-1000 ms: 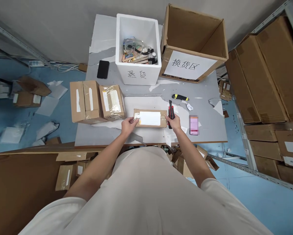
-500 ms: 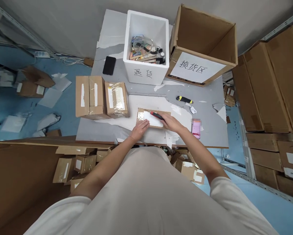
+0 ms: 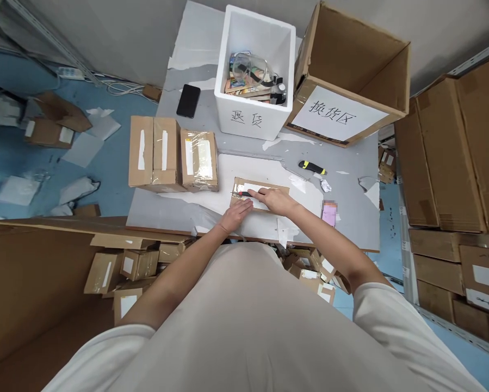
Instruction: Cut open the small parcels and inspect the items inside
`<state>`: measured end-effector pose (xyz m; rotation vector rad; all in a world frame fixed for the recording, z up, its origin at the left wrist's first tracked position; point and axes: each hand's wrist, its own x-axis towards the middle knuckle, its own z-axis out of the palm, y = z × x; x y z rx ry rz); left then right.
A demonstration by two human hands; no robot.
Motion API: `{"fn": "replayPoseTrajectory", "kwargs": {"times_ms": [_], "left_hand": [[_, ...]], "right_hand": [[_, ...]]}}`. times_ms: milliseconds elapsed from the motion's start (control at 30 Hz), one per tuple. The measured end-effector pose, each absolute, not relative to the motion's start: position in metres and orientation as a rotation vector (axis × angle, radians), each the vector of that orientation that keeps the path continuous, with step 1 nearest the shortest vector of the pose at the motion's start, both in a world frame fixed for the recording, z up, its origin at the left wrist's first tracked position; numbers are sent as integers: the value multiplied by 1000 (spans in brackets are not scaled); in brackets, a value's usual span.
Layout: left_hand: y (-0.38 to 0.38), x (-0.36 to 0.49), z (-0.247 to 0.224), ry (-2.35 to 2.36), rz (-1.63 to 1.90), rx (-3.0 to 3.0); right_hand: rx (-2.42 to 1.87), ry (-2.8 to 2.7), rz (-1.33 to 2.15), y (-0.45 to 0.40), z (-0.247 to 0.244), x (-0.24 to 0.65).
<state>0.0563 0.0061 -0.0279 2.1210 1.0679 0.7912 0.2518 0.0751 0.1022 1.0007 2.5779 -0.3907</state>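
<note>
A flat taped cardboard box [image 3: 239, 183] with a white label [image 3: 253, 187] lies near the table's front edge. My right hand [image 3: 277, 201] is closed round a red and black utility knife [image 3: 244, 194]. Its thin blade points left over the box's taped end, and I cannot tell whether it cuts in. On the box's near left side rests my left hand [image 3: 236, 214], fingers stretched out flat. Part of the box is hidden under both hands.
Taped cartons [image 3: 199, 160] stand on the left. Behind are a white foam bin [image 3: 248, 122] holding goggles and a large open carton [image 3: 321, 122]. A black phone [image 3: 188, 100], a yellow-black cutter [image 3: 312, 167], crumpled paper [image 3: 326, 185] and a pink phone-like item [image 3: 329, 213] lie around.
My right hand has moved left along the box, and the knife has swung to point left across its taped end. My left hand stays on the box. The view has shifted slightly.
</note>
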Motion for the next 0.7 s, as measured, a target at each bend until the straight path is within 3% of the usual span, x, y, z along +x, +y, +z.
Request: {"fn": "replayPoseTrajectory", "kwargs": {"times_ms": [300,700], "left_hand": [[6,56,-33,1090,876,2344],[7,57,-32,1165,729,2261]], "right_hand": [[1011,2332,-295,66,130,256],[1195,2077,-207,37,159,364]]}}
